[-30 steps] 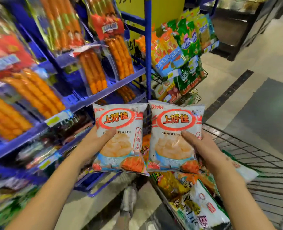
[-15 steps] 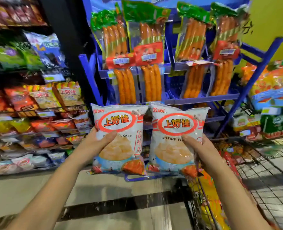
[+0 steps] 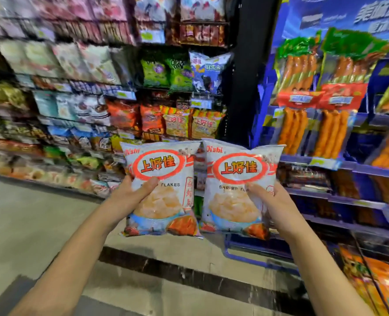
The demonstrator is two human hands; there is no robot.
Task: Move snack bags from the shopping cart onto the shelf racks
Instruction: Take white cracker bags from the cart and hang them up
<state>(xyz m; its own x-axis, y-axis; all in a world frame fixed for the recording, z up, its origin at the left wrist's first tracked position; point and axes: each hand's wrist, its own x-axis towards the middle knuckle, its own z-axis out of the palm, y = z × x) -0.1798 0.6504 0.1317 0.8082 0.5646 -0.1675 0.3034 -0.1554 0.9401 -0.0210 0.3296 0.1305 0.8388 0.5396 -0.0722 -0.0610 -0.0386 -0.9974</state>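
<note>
While neither bag has reached a shelf, the transfer stands at its carrying stage, judged from how things lie. Shelf racks [image 3: 125, 95] fill the view left of the black post [image 3: 246, 87], stocked tier on tier with snack packets; much of that side is blurred and individual labels cannot be read. A blue sausage display [image 3: 303, 159] stands right of the post. Floor [image 3: 40, 224] runs below and left of the post, between the person and the racks. Only a corner of the shopping cart [image 3: 371, 273] shows, low and well right of the post, with orange packets in it, so more stock appears to await moving. Two matching shrimp-flake packets are held upright side by side, just below the post's foot in the view, clear of every shelf: the left bag [image 3: 161, 190] to the post's left, the right bag [image 3: 236, 190] directly under it, their inner edges touching or nearly so. The left hand [image 3: 129, 195] grips the left bag at its outer edge, thumb across the front, fingers behind. The right hand [image 3: 273, 201] grips the right bag likewise. Same-brand packets [image 3: 189, 124] sit on the racks just left of the post, a likely destination. Remaining: close on the racks, seat both bags, return to the cart.
</note>
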